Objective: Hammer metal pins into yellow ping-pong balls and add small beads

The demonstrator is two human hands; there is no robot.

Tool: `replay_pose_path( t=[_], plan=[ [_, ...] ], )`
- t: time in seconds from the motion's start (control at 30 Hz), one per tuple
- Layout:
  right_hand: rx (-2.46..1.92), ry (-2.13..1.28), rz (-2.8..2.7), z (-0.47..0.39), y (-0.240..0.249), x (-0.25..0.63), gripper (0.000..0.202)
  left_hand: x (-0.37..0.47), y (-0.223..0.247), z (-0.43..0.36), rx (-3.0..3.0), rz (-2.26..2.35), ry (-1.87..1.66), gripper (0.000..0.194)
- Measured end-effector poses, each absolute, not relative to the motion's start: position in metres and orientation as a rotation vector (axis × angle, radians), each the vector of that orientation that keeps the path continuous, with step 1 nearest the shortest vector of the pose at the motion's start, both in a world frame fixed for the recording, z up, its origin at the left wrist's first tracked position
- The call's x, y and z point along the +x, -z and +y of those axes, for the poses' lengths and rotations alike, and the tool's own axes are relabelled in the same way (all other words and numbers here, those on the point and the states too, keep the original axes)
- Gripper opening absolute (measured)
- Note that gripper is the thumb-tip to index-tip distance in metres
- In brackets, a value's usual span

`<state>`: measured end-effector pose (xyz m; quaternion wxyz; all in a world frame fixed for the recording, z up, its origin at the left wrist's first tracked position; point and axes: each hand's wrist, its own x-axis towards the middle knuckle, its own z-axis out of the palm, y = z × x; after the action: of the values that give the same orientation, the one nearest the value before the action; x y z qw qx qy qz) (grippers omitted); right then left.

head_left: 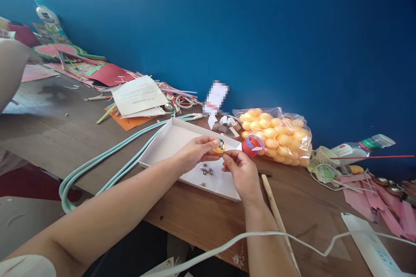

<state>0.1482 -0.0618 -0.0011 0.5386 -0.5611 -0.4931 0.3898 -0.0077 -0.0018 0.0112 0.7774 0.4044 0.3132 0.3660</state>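
Note:
Over a shallow white box lid, my left hand grips a small round yellow-orange ball that has a dark, shiny metallic piece on its top. My right hand is closed in a pinch right beside the ball, its fingertips at the ball's lower right. Whatever is between those fingertips is too small to make out. Several small shiny metal beads lie loose in the lid below my hands. Touching the lid's right side is a roll of red tape.
A clear bag of orange balls sits against the blue wall. Light-blue cords loop at left, near papers and coloured strips. A wooden stick, a white cable and a power strip lie right. Another person's arm reaches in at left.

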Motion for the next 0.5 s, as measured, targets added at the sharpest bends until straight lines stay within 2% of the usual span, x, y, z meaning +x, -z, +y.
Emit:
replay_pose_path(
  t=[0.13, 0.5],
  plan=[
    [-1.361, -0.826, -1.193, -0.0636, 0.0000, 0.1456, 0.023, -0.0077, -0.0127, -0.0025, 0.864, 0.667, -0.775, 0.026],
    [-1.356, -0.806, -1.172, -0.0648, -0.0009, 0.1409, 0.021, -0.0079, -0.0148, -0.0051, 0.863, 0.665, -0.768, 0.025]
  ],
)
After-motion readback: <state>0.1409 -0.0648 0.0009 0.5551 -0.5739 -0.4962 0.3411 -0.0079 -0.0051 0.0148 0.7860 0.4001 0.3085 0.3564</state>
